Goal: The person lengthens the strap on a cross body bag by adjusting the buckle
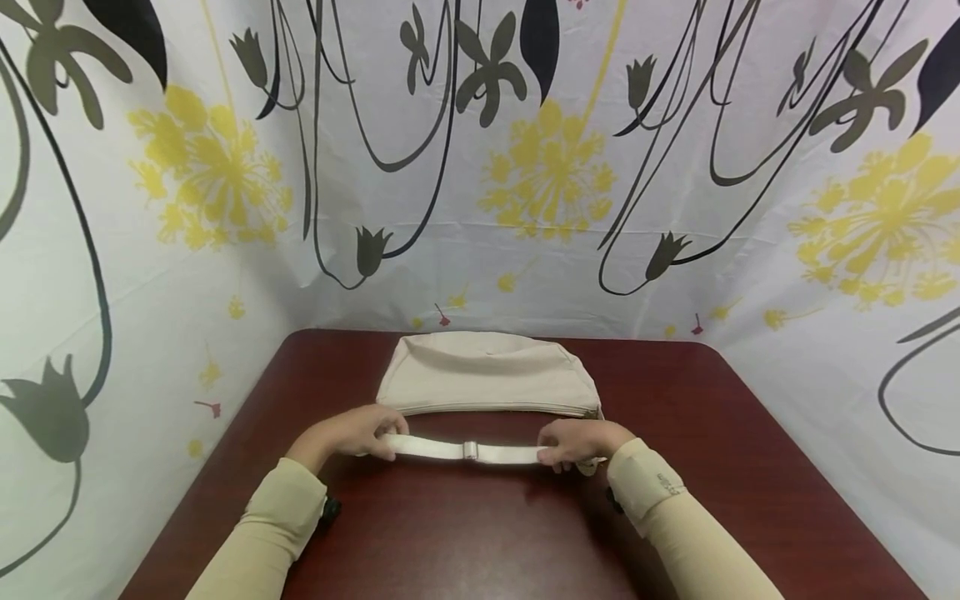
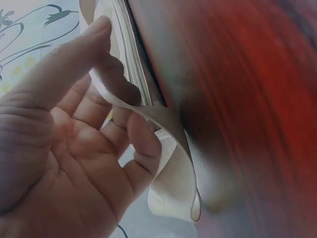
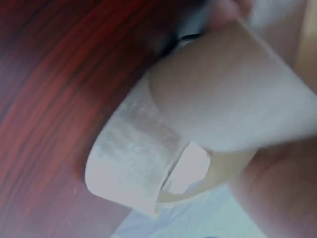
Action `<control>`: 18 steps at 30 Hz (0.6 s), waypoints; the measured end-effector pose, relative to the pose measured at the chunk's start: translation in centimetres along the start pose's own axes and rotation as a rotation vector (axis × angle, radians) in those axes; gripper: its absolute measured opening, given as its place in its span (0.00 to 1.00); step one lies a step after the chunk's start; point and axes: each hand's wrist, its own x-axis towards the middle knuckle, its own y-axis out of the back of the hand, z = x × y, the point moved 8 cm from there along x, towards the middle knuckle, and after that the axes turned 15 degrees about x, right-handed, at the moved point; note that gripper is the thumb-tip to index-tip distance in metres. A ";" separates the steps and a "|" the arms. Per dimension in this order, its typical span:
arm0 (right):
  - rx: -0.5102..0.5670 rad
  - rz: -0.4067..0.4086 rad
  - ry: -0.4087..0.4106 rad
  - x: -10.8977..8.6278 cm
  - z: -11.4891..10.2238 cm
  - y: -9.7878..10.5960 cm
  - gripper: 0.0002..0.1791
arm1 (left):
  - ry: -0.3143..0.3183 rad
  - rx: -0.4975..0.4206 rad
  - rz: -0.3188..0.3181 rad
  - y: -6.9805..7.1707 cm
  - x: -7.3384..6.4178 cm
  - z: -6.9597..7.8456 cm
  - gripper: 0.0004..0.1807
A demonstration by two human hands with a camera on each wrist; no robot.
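Note:
A cream fabric bag (image 1: 487, 375) lies at the far side of the table, its zipper (image 1: 495, 407) facing me. In front of it, a pale bag strap (image 1: 431, 448) stretches between my hands, with an adjuster buckle (image 1: 470, 451) midway. My left hand (image 1: 360, 432) pinches the strap's left part; in the left wrist view the slack bends into a loop (image 2: 173, 208) below the fingers. My right hand (image 1: 581, 440) holds the right part between thumb and fingers. Close to the right wrist camera, a wide curl of strap (image 3: 133, 153) hides most of that hand.
The dark red wooden table (image 1: 472, 533) has rounded far corners. Behind it and along both sides hangs a white floral curtain (image 1: 450, 192).

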 end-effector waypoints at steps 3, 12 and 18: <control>0.012 0.055 -0.035 -1.1 1.0 1.0 0.23 | -0.013 0.067 -0.017 -0.1 -0.3 0.0 0.12; 0.080 0.246 -0.153 -2.9 5.0 3.7 0.27 | -0.089 0.023 -0.079 -0.3 -1.4 0.3 0.25; 0.092 0.404 -0.169 -4.2 7.0 5.3 0.28 | 0.004 0.039 -0.103 -0.5 -1.4 -0.3 0.30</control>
